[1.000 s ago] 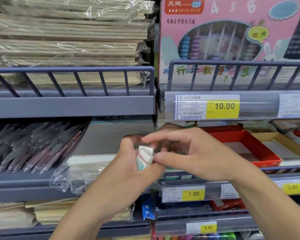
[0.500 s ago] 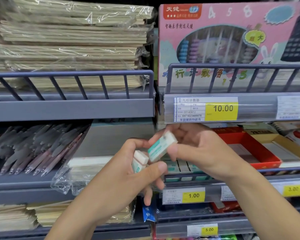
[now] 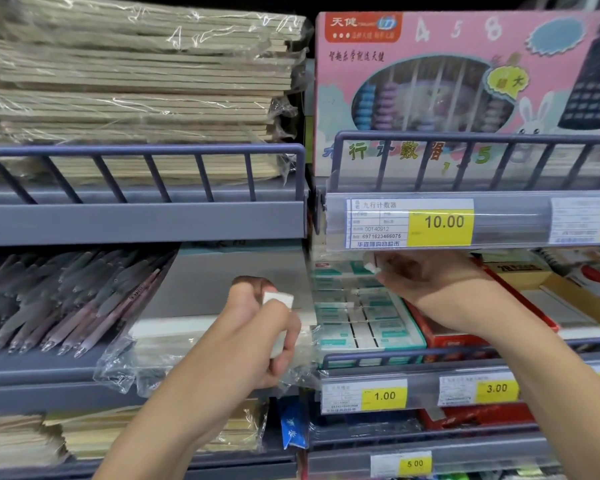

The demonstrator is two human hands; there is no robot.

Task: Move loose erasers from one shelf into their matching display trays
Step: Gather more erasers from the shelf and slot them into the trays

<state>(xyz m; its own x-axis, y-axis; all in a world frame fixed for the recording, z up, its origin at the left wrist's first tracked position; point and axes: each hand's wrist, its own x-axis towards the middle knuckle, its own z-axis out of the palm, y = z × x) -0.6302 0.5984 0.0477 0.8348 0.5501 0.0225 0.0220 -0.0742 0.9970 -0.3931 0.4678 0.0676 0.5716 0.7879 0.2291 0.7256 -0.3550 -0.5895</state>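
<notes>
While left hand (image 3: 257, 327) grips eraser (image 3: 278, 300), shelf lip (image 3: 465, 220) perhaps hides right fingers.

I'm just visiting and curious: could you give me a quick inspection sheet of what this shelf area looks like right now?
Surface: grey metal shelf with railed fronts, several tiers.
Job's things: teal display tray holds rows of erasers; one white eraser in the left hand; a small white piece shows at the right hand's fingertips, too blurred to name.
Clutter: wrapped pens, stacked notebooks, pink abacus box, red tray, loose plastic wrap.
Grippers: left hand grips the eraser; right hand reaches over the tray's back rows.
Cables: nothing seen.
Surroundings: yellow price tags reading 10.00, 1.00, 3.00 and 5.00.
</notes>
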